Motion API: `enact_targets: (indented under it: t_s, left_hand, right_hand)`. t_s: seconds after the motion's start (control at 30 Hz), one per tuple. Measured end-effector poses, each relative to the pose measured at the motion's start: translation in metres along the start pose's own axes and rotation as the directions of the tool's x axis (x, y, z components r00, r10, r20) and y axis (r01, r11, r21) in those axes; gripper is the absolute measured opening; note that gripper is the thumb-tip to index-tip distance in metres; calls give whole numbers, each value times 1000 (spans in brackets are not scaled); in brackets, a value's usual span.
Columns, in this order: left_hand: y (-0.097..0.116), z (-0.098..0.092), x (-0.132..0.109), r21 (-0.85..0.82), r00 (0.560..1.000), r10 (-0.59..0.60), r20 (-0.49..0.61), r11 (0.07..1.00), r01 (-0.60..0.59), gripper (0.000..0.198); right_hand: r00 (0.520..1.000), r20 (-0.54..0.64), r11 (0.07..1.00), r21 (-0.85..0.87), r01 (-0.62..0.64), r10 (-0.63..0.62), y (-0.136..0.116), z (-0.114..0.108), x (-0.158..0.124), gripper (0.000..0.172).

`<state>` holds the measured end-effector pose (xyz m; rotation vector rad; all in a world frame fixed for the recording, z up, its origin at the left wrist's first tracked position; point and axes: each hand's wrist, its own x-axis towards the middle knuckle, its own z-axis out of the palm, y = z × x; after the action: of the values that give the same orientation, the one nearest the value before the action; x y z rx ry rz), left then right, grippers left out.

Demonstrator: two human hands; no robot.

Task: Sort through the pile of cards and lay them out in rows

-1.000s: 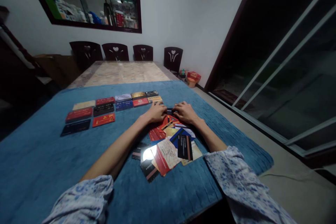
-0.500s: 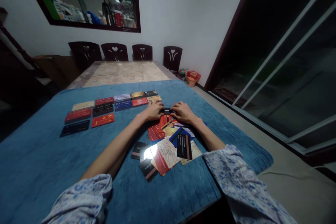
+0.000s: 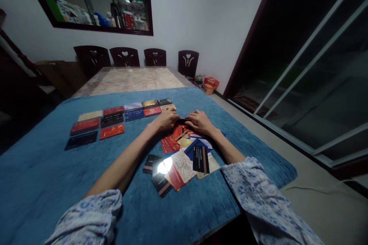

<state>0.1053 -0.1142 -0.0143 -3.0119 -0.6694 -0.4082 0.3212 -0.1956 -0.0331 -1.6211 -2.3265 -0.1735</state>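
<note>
My left hand (image 3: 168, 118) and my right hand (image 3: 198, 121) face each other at the far edge of a loose card pile (image 3: 184, 164). Between my fingertips is a dark card (image 3: 183, 119), seen nearly edge-on, with both hands closed on its ends. Red, gold, blue, white and black cards overlap in the pile, and a bright glare covers part of it. To the left, cards lie in neat rows, among them a red card (image 3: 112, 131), a dark blue card (image 3: 81, 140) and a blue card (image 3: 134, 114). My left hand partly hides a yellowish card (image 3: 171, 107).
A blue cloth (image 3: 138, 206) covers the near part of the table, whose marbled top (image 3: 138, 78) shows beyond. Dark chairs (image 3: 155, 57) stand along the far side. An orange bucket (image 3: 209, 89) is on the floor to the right.
The dark card between my hands has tilted from showing its face to nearly edge-on. My fingers have shifted slightly with it. The pile and the rows look the same.
</note>
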Motion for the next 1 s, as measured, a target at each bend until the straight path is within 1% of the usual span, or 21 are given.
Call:
enact_targets:
  t_s: [0.13,0.23,0.33,0.43,0.57,0.7,0.8,1.0]
  left_hand:
    - [-1,3,1,-1,998,-27,-53,1000,27,28]
    - [-4,7,2,-31,996,-47,-82,999,45,29]
    - [-7,11,1,-99,990,-75,-123,993,63,29]
    - [-10,14,1,-195,980,-109,-168,978,75,29]
    - [-12,20,1,-297,960,-173,-219,949,103,28]
    - [-14,23,1,-360,948,-232,-217,922,143,31]
    - [-16,24,1,-372,943,-260,-206,912,170,30]
    - [-19,26,-1,-371,944,-263,-200,912,175,28]
  right_hand:
    - [997,-18,996,48,-71,72,1,0,-1,29]
    - [994,-37,991,82,-103,106,1,-1,0,27]
    - [989,-57,988,81,-131,136,2,0,0,26]
    - [986,-50,986,66,-156,159,5,4,0,21]
    - [982,-68,979,115,-167,175,8,10,2,19]
    - [973,-116,969,175,-176,198,9,12,4,22]
    - [963,-159,963,195,-187,219,7,12,6,21]
    - [954,-208,948,279,-155,217,3,15,8,24]
